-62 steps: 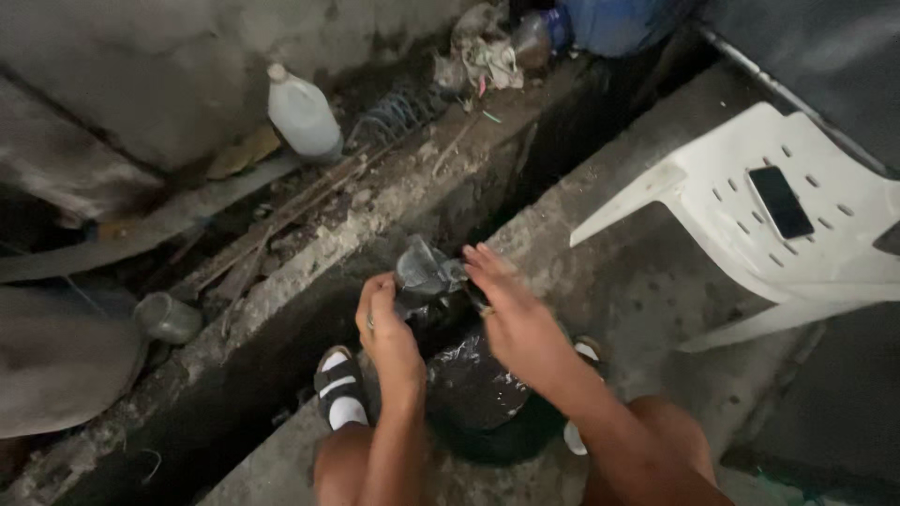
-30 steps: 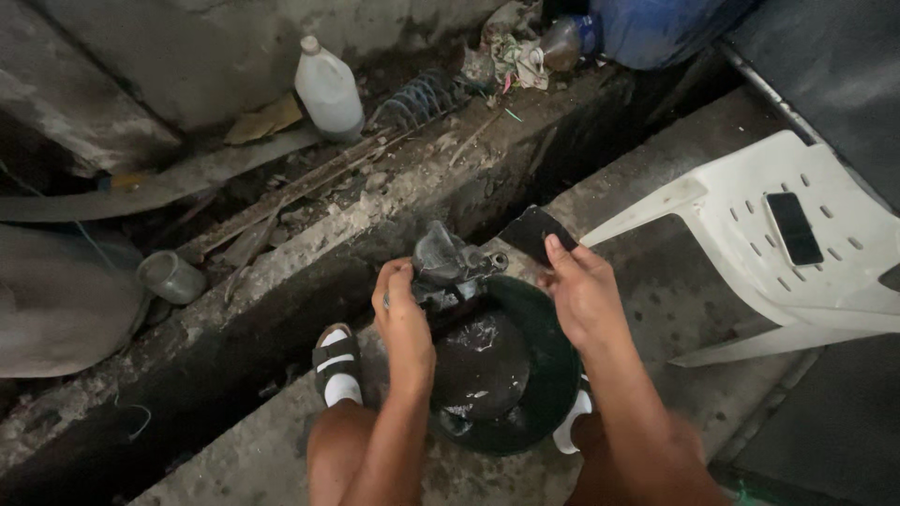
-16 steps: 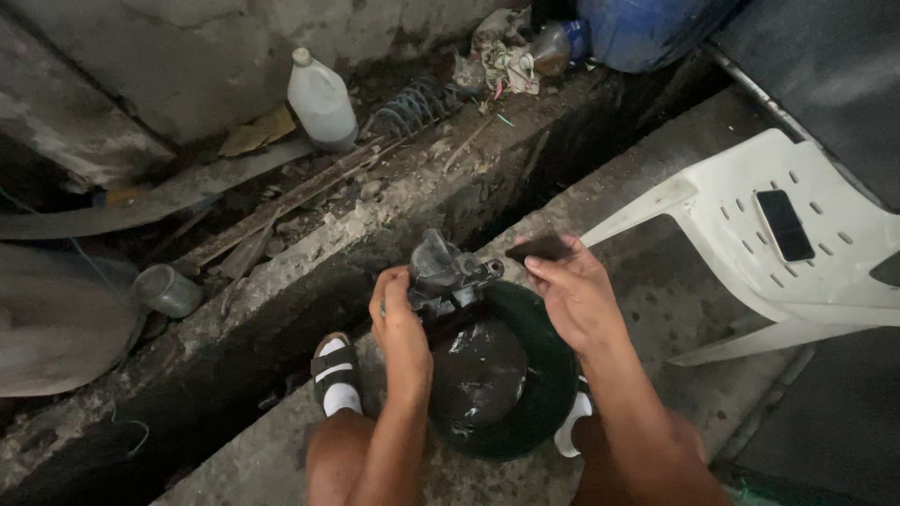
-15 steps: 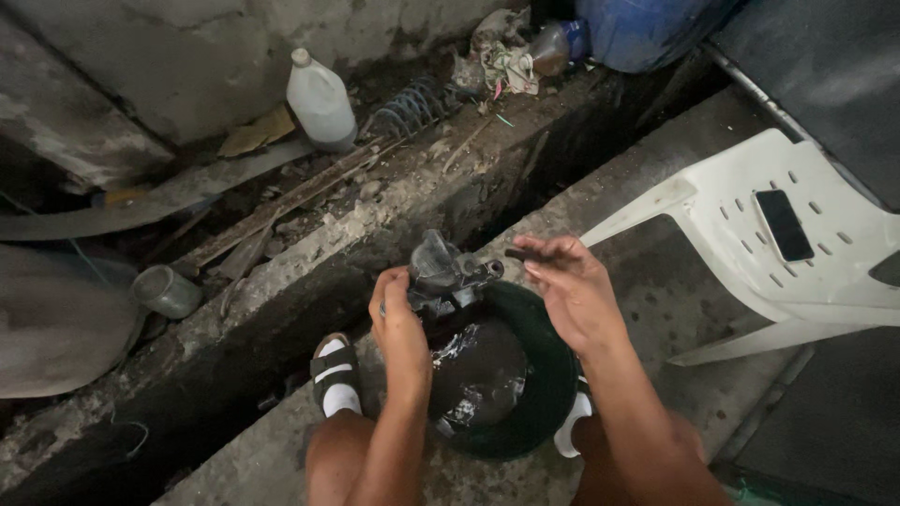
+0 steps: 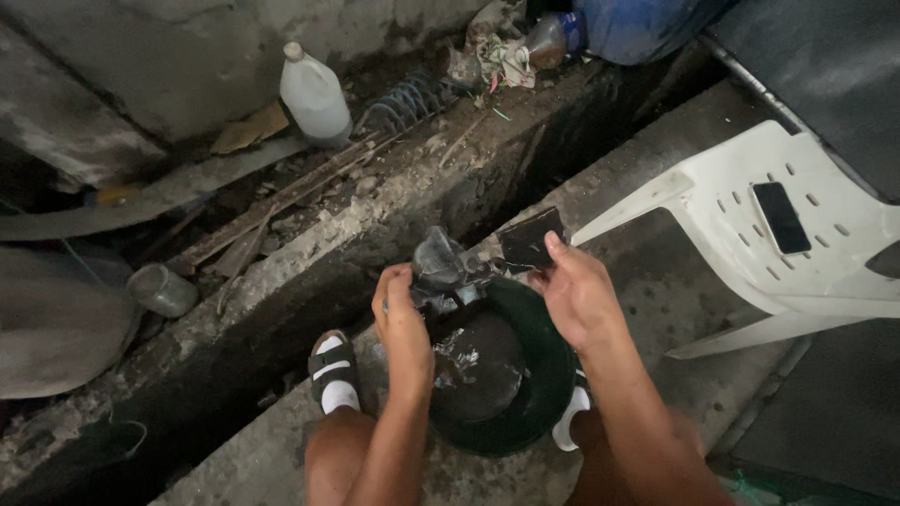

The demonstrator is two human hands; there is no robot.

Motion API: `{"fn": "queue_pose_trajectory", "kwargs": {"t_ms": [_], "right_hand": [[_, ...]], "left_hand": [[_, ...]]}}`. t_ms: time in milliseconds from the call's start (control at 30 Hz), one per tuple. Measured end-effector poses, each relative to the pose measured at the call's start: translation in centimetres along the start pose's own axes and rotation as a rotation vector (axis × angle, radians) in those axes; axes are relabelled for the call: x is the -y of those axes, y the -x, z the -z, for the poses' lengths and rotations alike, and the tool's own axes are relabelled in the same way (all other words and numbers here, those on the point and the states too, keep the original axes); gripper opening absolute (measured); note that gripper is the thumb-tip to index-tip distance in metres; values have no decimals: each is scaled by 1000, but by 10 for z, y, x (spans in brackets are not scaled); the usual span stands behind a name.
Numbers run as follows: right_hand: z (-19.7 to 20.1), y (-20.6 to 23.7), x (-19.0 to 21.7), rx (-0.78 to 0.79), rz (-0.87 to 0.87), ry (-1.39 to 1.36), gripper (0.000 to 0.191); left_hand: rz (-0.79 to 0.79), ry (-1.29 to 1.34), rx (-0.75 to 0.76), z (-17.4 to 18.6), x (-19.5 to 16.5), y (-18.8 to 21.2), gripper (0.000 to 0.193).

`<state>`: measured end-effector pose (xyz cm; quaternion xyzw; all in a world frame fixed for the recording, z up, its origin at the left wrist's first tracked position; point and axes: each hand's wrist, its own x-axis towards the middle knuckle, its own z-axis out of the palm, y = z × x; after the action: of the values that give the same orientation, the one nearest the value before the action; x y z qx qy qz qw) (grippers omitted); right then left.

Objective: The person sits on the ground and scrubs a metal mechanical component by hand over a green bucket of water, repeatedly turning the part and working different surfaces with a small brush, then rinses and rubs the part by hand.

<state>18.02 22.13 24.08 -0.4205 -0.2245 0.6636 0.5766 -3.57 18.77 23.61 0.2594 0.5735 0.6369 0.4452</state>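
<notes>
Dark round plastic basin (image 5: 548, 394) sits between the feet; white plastic chair (image 5: 750, 225) right; white plastic jug (image 5: 314, 94) behind the trench.

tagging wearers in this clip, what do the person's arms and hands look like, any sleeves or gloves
Both arms are bare to the frame edge: no sleeves show. The left hand and right hand wear no gloves, and no rings, watch or bands are visible. The fingers look grimy in places.
</notes>
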Motion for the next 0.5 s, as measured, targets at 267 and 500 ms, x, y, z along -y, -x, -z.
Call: {"fn": "queue_pose_trajectory", "kwargs": {"t_ms": [267, 500], "right_hand": [[-12, 8, 1, 57, 195, 190, 21], [-42, 43, 7, 89, 962, 1315, 27]], "left_hand": [[152, 35, -39, -2, -3, 1, 29], [-76, 91, 44, 3, 5, -1, 29]]}}
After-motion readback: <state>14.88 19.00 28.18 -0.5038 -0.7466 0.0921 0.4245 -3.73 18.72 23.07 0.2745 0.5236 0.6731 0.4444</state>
